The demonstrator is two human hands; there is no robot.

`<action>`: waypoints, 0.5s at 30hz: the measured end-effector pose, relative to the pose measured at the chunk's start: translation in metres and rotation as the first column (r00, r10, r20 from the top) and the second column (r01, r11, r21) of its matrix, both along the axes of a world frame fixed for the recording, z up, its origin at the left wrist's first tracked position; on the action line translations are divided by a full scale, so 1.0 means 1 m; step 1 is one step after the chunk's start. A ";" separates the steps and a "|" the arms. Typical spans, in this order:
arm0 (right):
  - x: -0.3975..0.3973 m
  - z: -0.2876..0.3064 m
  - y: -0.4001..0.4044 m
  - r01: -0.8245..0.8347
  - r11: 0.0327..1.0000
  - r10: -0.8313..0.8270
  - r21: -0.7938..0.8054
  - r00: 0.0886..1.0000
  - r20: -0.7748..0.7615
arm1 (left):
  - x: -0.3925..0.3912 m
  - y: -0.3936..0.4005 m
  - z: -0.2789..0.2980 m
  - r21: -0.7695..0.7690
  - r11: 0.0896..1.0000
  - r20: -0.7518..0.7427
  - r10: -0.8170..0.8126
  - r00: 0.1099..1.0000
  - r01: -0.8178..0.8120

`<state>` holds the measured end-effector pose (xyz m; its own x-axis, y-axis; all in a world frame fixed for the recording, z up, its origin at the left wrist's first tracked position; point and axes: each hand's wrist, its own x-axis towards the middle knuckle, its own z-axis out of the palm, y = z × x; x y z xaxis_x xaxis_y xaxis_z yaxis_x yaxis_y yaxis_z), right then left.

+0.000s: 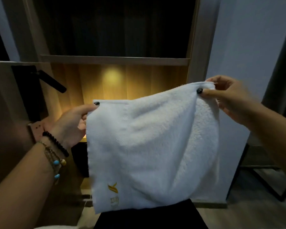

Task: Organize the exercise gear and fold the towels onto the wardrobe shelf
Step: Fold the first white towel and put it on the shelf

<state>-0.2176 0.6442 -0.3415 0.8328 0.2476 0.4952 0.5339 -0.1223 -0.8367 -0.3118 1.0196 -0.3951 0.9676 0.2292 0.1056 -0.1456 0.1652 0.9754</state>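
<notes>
A white terry towel with a gold logo near its lower left corner hangs spread in front of me. My left hand pinches its upper left corner between thumb and fingers. My right hand pinches the upper right corner, held a little higher. The towel covers most of the lit wardrobe shelf behind it. The lower hem hangs over a dark surface.
The open wooden wardrobe stands straight ahead, with a warm light glowing on its back panel. A door with a black lever handle is at the left. A black metal stand sits on the floor at the right. A dark object lies below the towel.
</notes>
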 end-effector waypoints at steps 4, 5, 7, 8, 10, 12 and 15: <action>0.028 -0.040 0.019 0.062 0.998 -0.066 -0.031 0.985 -0.162 | 0.026 -0.007 -0.036 -0.045 0.999 -0.157 0.008 0.988 -0.015; 0.037 -0.054 0.024 0.091 0.995 -0.096 -0.033 0.972 -0.216 | 0.032 -0.008 -0.048 -0.036 0.999 -0.199 0.029 0.979 -0.037; 0.054 -0.083 0.030 0.162 0.986 -0.167 -0.041 0.927 -0.337 | 0.044 -0.012 -0.075 -0.014 0.996 -0.270 0.083 0.959 -0.090; 0.061 -0.098 0.033 0.191 0.980 -0.197 -0.054 0.895 -0.401 | 0.049 -0.014 -0.089 -0.007 0.993 -0.302 0.109 0.947 -0.116; 0.072 -0.126 0.036 0.229 0.972 -0.225 -0.057 0.822 -0.523 | 0.057 -0.020 -0.118 -0.007 0.980 -0.352 0.186 0.917 -0.201; 0.081 -0.152 0.038 0.258 0.965 -0.233 -0.053 0.743 -0.628 | 0.065 -0.026 -0.145 -0.029 0.957 -0.388 0.256 0.886 -0.289; 0.092 -0.188 0.040 0.258 0.957 -0.268 -0.130 0.626 -0.732 | 0.079 -0.032 -0.174 -0.092 0.935 -0.474 0.262 0.841 -0.343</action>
